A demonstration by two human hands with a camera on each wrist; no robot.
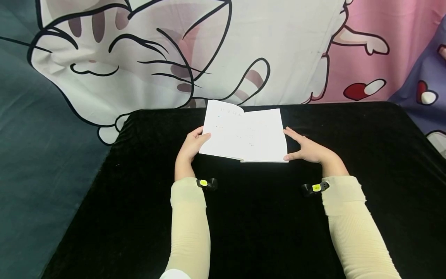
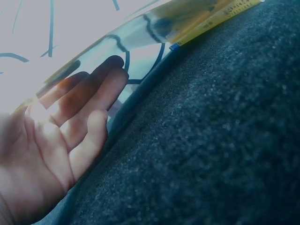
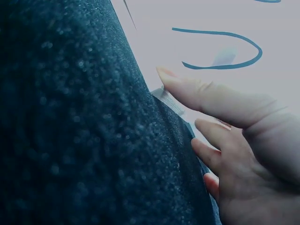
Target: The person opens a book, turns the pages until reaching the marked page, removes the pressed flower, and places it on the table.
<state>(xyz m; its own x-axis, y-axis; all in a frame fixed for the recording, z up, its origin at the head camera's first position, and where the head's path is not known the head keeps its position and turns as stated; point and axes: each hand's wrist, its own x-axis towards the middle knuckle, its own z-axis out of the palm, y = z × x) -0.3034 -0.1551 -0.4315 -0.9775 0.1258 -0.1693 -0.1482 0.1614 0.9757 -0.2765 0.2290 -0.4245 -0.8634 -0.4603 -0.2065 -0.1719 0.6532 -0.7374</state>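
An open book [image 1: 263, 135] with pale, overexposed pages and faint print lies over the black cloth. My left hand [image 1: 192, 143] grips its left edge, the thumb on top of the page. In the left wrist view the other fingers [image 2: 93, 96] reach beneath the book's glossy cover [image 2: 150, 30], which has a yellow band along its edge. At the right edge, my right hand [image 1: 308, 150] is spread, its index fingertip high on that edge and its thumb at the lower corner. The right wrist view shows the thumb [image 3: 201, 93] by the page corner, the other fingers loosely bent below.
Black cloth [image 1: 258, 221] covers the table. Behind its far edge hangs a curtain [image 1: 289, 50] printed with cartoon cats. A small dark camera with a yellow label sits on the left wrist [image 1: 208, 184], and another on the right wrist [image 1: 313, 188].
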